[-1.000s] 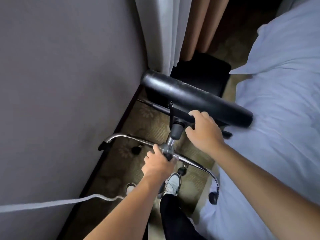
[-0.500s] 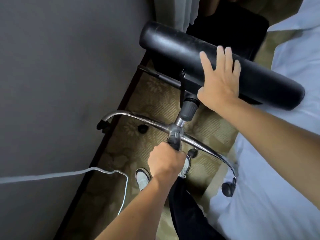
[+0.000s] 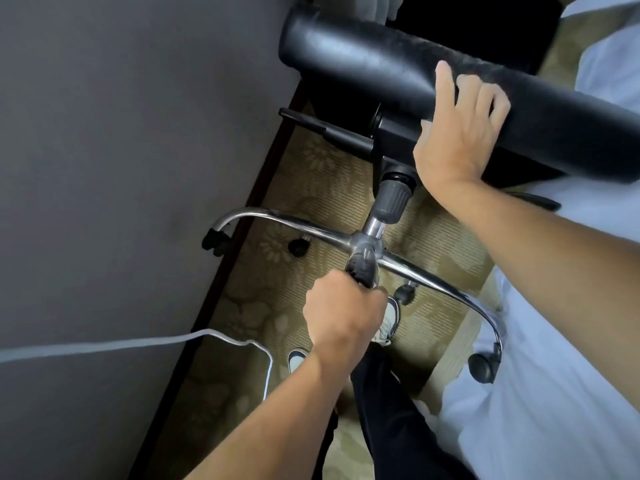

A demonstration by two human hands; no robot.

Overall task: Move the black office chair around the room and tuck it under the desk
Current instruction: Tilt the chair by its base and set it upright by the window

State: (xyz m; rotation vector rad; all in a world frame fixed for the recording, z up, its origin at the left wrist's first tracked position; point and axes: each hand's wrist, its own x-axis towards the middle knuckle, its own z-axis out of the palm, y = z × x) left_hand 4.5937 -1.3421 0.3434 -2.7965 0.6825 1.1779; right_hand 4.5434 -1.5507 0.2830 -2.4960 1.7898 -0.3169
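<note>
A person's two bare forearms reach down into a narrow strip of patterned beige carpet (image 3: 433,237) between a grey wall (image 3: 121,133) and a bed covered in pale blue sheets (image 3: 571,375). Nearest the camera are two dark-trousered legs and two white sneakers (image 3: 389,320), one half hidden under the left wrist. One white cable (image 3: 138,342) trails across the wall and loops down to the floor.

The left hand (image 3: 341,318) is clenched in a fist around one leg of the black office chair's (image 3: 415,74) chrome star-shaped base (image 3: 408,268), close to the hub. Three chrome legs can be made out and four black casters (image 3: 483,368); any others are hidden. The chair is tipped on its side and held off the carpet, its grey gas-lift column (image 3: 389,202) slanting up to the seat mechanism.

Farther off, the right hand (image 3: 460,133) curls its fingers over the edge of the black padded leather seat, thumb underneath, gripping it. The seat spans the gap from the wall toward the bed, with one dark box-like piece of furniture (image 3: 485,26) and pale curtains behind it.

Half a second earlier the right hand lay flat with fingers spread on the seat; it has now closed on the edge. The chair fills more of the view, while the left hand keeps its hold on the base.
</note>
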